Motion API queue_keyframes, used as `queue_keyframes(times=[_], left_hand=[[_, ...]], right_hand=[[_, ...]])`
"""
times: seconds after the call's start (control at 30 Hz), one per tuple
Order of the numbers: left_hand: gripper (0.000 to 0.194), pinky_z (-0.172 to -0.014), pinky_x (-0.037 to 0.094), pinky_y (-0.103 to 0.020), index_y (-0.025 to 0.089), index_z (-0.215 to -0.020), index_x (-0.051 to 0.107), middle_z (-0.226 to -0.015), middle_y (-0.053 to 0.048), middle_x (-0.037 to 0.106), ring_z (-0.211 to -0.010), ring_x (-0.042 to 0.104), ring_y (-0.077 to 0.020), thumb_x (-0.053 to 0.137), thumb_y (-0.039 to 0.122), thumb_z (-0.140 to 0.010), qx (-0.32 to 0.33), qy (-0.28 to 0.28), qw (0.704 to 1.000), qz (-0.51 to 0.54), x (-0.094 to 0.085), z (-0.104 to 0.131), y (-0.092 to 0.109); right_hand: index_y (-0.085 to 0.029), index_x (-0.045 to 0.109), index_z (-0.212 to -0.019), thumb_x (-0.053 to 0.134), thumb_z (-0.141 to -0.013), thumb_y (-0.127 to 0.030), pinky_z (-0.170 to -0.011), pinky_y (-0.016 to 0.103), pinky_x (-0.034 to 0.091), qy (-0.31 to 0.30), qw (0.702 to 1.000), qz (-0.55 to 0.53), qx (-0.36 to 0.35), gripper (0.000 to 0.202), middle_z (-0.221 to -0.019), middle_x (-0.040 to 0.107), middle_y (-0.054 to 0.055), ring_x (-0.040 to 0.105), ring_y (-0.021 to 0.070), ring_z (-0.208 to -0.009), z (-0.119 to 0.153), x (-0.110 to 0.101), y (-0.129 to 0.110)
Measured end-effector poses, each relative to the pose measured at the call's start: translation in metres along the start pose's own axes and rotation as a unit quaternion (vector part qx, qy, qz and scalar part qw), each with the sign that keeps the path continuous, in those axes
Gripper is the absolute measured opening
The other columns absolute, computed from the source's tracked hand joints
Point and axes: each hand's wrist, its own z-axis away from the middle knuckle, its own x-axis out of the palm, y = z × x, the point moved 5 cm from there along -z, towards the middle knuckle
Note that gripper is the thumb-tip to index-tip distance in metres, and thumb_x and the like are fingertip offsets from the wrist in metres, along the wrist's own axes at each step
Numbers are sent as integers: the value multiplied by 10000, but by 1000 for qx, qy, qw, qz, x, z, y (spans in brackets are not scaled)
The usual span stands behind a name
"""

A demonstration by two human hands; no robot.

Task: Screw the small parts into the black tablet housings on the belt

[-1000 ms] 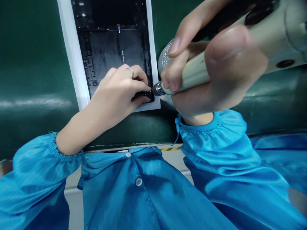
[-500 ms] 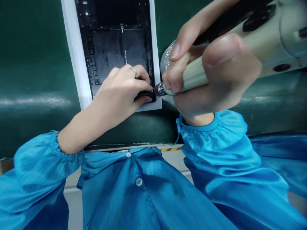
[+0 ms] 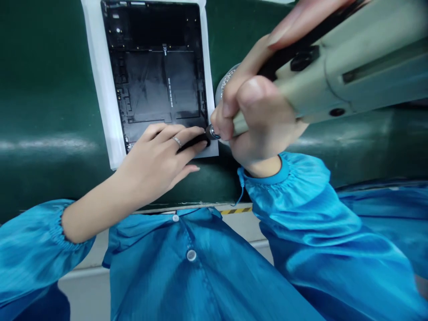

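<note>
A black tablet housing [image 3: 150, 84] lies face up with its inside showing. My right hand [image 3: 257, 116] is wrapped round a pale electric screwdriver [image 3: 334, 76], held at a slant. The screwdriver's dark tip [image 3: 211, 132] meets the housing's lower right corner; the exact contact point and any screw cannot be made out. My left hand [image 3: 157, 156] wears a ring and rests across the housing's lower edge. Its fingers are stretched out, two fingertips near the driver tip, the thumb apart and off the housing.
White sheet material [image 3: 100, 84] shows round the housing on a green work surface [image 3: 47, 89]. Behind my right hand stands a round container [image 3: 224, 84] with small shiny pieces, partly hidden. Yellow-black tape [image 3: 236, 210] marks the front edge.
The housing appears lower in view, with its top edge now showing. My right hand and the screwdriver have shifted left. My left thumb has come away from the housing's corner and the fingers have straightened.
</note>
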Motion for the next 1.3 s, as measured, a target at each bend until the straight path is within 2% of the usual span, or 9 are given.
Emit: queue_keyframes(times=[0.2,0.4,0.5,0.67,0.8,0.9,1.0,1.13,1.3], left_hand=[[313,-1081,526,-518,238,-1359,810,-1459,-115,740,-1313,702,-367,611,353,-1147,8,-50,999,-13,-11,-18,-5],[328,-1156,411,-572,350,-1302,841,-1483,-39,751,-1350,678,-338,547,330,-1159,69,-37,995,65,-10,-28,-34],[330,-1147,408,-555,345,-1358,804,-1490,-35,758,-1351,692,-309,527,338,-1179,80,-34,992,86,-9,-27,-43],[273,-1106,441,-504,332,-1310,802,-1415,-23,796,-1229,754,-288,568,320,-1169,82,-7,993,89,-14,-29,-45],[249,-1117,455,-495,327,-1287,790,-1387,-14,808,-1202,770,-274,567,322,-1178,85,7,993,83,-15,-29,-46],[234,-1111,478,-513,331,-1270,773,-1379,-6,810,-1201,770,-264,555,330,-1185,85,6,993,80,-14,-28,-48],[227,-1114,489,-523,326,-1237,770,-1386,4,806,-1194,771,-257,549,325,-1185,78,1,993,83,-15,-28,-50],[232,-1095,505,-514,332,-1194,779,-1353,21,815,-1176,775,-251,547,323,-1182,68,9,993,92,-16,-28,-52],[250,-1087,518,-517,351,-1175,788,-1318,29,825,-1156,775,-254,538,341,-1182,64,13,994,92,-16,-29,-52]], right_hand=[[-401,598,-1262,845,-899,-693,-464,379,657,14,999,29,-17,527,-921,617,5,786,268,-809,0,24,-1],[-367,657,-1199,817,-959,-481,-402,243,504,108,961,-31,-254,309,-921,626,-39,682,133,-641,-4,11,-11],[-338,734,-1202,826,-971,-490,-345,248,414,123,955,-60,-261,292,-1103,722,1,630,99,-572,-12,-7,-14],[-270,680,-850,834,-939,-593,-338,331,325,211,951,-4,-227,369,-881,620,4,367,73,-442,-25,-34,-8],[-286,592,-1078,714,-1017,-659,-359,304,201,269,926,-10,-265,397,-836,521,-36,247,67,-448,-26,-30,-8],[-300,548,-1164,729,-1037,-606,-383,286,195,229,935,-17,-268,377,-805,467,-61,234,70,-457,-22,-27,-19],[-304,568,-1195,777,-1026,-366,-451,297,381,144,977,-12,-154,276,-894,569,-34,400,93,-518,-24,-24,-17],[-297,593,-1160,769,-1012,-586,-337,270,195,199,922,-83,-323,370,-779,431,-63,220,52,-446,-26,-25,-14],[-294,569,-1163,696,-985,-715,-292,238,97,222,920,-61,-319,474,-710,421,-90,110,22,-382,-38,-15,1]])
